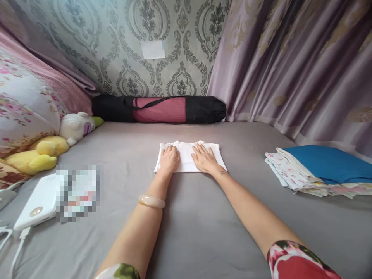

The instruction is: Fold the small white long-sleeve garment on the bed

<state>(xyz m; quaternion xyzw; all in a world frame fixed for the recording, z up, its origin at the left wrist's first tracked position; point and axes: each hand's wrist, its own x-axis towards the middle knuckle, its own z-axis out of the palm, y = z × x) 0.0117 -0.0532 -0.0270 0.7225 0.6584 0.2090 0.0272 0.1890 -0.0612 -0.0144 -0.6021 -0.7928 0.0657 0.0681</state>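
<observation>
Evenly, a grey sheet (186, 228) is covering the wide surface, showing soft wrinkles toward the near left, while a wall (109, 35) with a damask pattern is rising at the far side, bearing a small white paper (153, 50). On the right, a mauve curtain (279, 62) is hanging in folds down to the sheet's edge. A long black-and-pink bag (158, 109) is lying along the foot of the wall, closing off the far edge. At the far left, a floral cushion (26, 100) is bulging inward, and a white plush toy (72, 130) and a yellow plush toy (37, 155) are leaning against it. Nearer on the left, a white power bank (39, 203) with a cable (19, 248) plugged in is lying beside a pixelated item that cannot be made out. On the right, a stack of folded fabrics (305, 176) is resting, a blue cloth (325, 161) topping it. In the middle, well apart from that stack, a white cloth (186, 162) is lying flat; the left hand (170, 158) is resting open on its left part, palm down, and the right hand (204, 159) is spreading its fingers on its right part, gripping nothing.
</observation>
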